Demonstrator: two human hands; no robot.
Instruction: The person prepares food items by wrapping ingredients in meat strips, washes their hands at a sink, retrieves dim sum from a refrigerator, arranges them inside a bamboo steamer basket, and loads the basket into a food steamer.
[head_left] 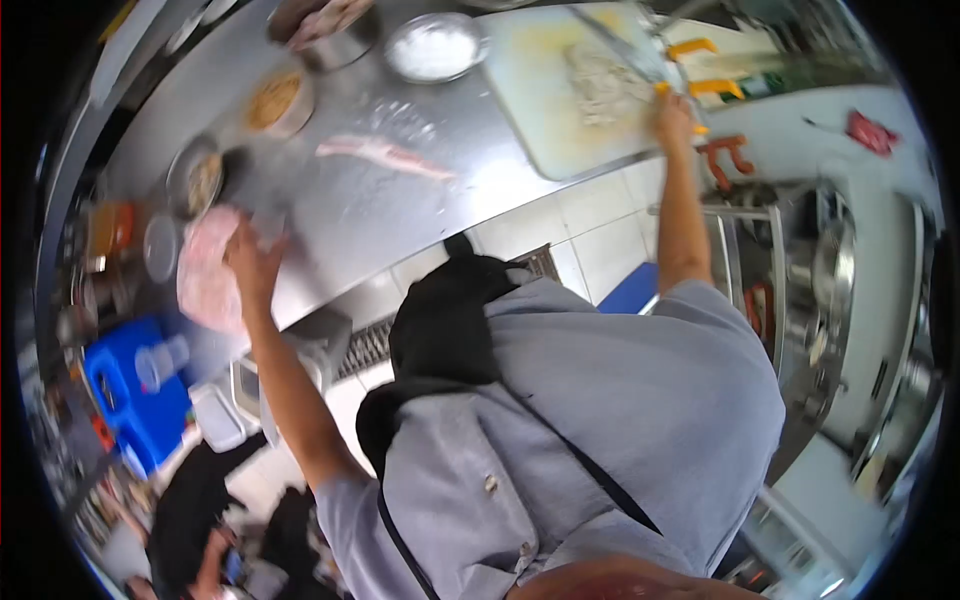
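On the left, my left hand [254,262] rests against the edge of a pink, bag-like bundle [205,270], thumb and fingers apart; the fingertips are blurred. Far to the right, my right hand [675,118] is closed round the yellow handle of a knife. The knife's blade [620,45] points up and left over a white cutting board [540,130]. Pale, thin pieces of food [605,85] lie on the board beneath and beside the blade. A long pinkish-white strip of meat [385,156] lies on the steel table [330,235] between my hands.
Bowls stand along the table: white powder [433,50], yellowish food [275,102], small pieces [195,178]. Behind them is a pot of meat [325,35]. More yellow handles [715,88] are beside the board. A blue container [135,390] and another person [195,510] are at lower left.
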